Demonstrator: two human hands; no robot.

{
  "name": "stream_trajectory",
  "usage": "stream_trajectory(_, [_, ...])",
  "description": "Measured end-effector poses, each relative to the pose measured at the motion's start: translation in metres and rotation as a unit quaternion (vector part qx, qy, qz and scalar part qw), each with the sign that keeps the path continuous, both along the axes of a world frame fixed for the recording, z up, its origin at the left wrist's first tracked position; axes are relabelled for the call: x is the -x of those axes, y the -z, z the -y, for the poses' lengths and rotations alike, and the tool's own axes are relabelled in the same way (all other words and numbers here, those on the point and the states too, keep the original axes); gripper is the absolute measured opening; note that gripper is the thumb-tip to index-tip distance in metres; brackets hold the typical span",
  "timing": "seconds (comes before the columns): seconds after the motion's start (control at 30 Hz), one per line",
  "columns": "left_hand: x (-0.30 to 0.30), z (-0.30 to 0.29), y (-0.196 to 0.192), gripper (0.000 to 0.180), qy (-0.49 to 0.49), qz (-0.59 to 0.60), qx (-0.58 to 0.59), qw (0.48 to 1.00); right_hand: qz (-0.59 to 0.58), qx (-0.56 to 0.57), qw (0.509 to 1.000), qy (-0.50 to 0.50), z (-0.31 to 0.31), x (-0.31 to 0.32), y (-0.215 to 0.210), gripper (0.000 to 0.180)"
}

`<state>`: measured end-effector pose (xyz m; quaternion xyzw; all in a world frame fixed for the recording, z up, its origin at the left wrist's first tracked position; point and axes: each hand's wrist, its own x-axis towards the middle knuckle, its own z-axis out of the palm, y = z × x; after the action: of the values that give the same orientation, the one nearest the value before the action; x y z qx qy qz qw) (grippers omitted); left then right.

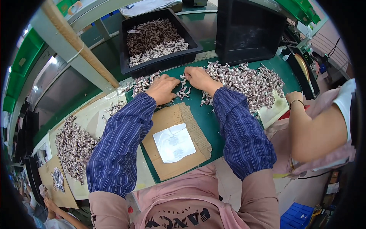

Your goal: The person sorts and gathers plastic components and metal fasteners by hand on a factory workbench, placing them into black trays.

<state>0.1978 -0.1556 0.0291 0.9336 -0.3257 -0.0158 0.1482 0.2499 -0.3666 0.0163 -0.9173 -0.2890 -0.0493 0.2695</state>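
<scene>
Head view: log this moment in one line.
left hand: at loose pieces | right hand: beside pile | grip: cannot tell | cardboard: near body, white sheet on top | tray: loaded, beyond left hand

- Left hand (162, 89): fingertips are partly hidden against the small mottled pieces (240, 82); whether it grips any is unclear.
- Right hand (200, 79): fingertips curl under, out of sight.
- Pieces: too small and crowded to identify.
- Paper (174, 143): markings too faint to make out.
- Co-worker (319, 128), right: cut off by the dark rim.
- Person (61, 212), lower left: blurred, cut off below.
- Green bin (304, 12), upper right: cut off above.
</scene>
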Motion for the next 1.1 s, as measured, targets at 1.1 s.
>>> stream_trajectory(1.1, [-0.013,0.069,0.025,0.043,0.011,0.138,-0.025,0.990,-0.234,-0.533,0.804,0.119,0.066,0.094,-0.031,0.008])
